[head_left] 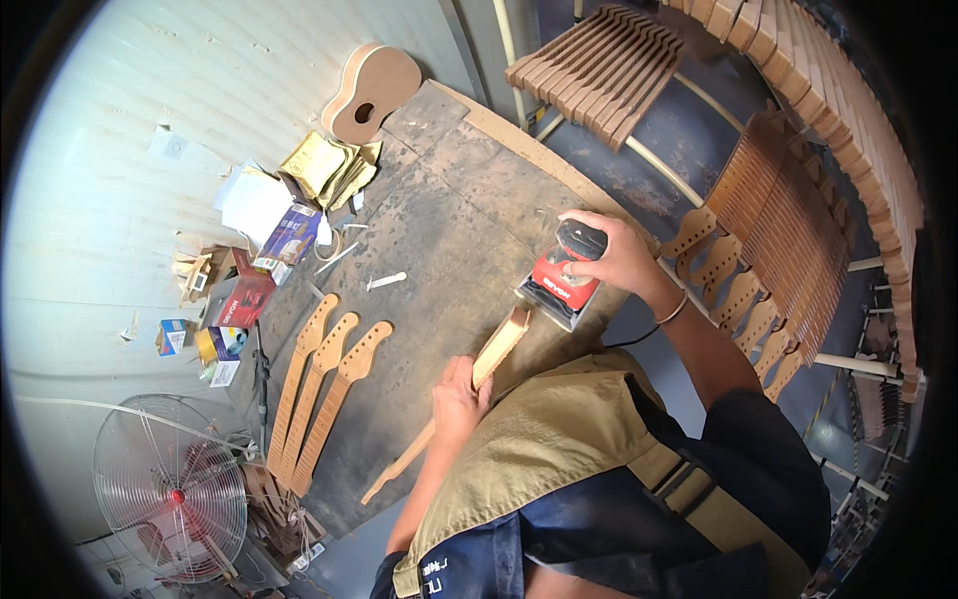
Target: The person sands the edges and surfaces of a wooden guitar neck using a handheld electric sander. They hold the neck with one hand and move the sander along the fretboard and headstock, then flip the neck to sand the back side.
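Note:
My left hand [460, 399] is closed around a wooden guitar neck [502, 344] near the table's front edge. One end of the neck points toward the sander, and its narrow far end reaches down past my left forearm. In my right hand [621, 258] is a red and black electric sander [562, 277], gripped by its top. The sander's flat pad is tilted beside the end of the neck; whether they touch I cannot tell. Three more guitar necks [324, 389] with fretted fingerboards lie side by side to the left.
A small guitar body [372, 92] stands at the table's [439, 170] far corner. Sandpaper sheets [324, 168] and boxes [239, 298] line the wall side. A caged fan [172, 489] stands at lower left. Racks of guitar necks [778, 220] are on the right.

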